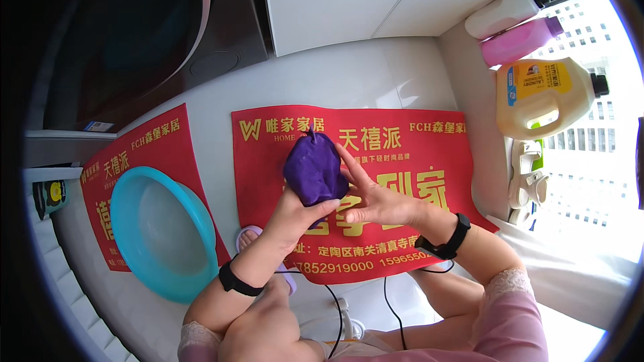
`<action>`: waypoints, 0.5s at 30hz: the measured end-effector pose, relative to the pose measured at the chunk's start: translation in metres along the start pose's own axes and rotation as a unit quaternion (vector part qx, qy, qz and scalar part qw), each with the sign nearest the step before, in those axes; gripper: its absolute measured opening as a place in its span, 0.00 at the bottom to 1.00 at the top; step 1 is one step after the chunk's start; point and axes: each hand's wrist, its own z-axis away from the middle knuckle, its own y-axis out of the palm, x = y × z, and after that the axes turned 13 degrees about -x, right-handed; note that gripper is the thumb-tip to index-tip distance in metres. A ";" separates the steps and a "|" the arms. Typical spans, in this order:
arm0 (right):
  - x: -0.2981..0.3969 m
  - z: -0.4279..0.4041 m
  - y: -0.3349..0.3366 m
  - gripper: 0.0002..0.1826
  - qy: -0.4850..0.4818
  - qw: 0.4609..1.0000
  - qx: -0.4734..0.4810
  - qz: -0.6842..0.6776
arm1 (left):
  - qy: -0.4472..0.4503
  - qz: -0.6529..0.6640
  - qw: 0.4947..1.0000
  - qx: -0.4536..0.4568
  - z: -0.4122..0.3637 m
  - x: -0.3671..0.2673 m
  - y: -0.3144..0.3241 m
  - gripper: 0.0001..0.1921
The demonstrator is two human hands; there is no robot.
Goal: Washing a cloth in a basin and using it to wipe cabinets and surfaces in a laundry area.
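Observation:
A bunched purple cloth (314, 168) is held above a red printed mat. My left hand (304, 211) grips it from below, with the thumb laid across its lower edge and the other fingers hidden behind it. My right hand (372, 196) is at the cloth's right side, fingers spread, one fingertip by its upper right edge; whether it touches the cloth is hard to tell. Each forearm wears a black band. Under the hands the red mat (443, 151) with yellow writing lies on the pale floor.
A turquoise basin (201, 211) stands at the left on a second red mat (176, 136). A dark front-loading appliance (236, 35) is at the upper left. Along the right ledge are a laundry detergent jug (563, 105), a pink bottle (518, 42), a white bottle (503, 12) and white sandals (523, 176).

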 end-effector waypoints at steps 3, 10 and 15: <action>0.008 -0.021 -0.009 0.44 -0.043 0.961 -0.165 -0.218 | 0.046 -0.013 0.991 0.125 -0.016 -0.007 0.021 0.46; -0.008 -0.076 -0.132 0.29 -0.096 0.856 -0.343 -0.375 | 0.133 -0.310 0.938 0.080 -0.052 -0.013 -0.002 0.47; -0.063 -0.120 -0.217 0.37 -0.007 0.863 -0.450 -0.230 | 0.088 -0.357 0.929 0.052 -0.049 0.006 -0.030 0.40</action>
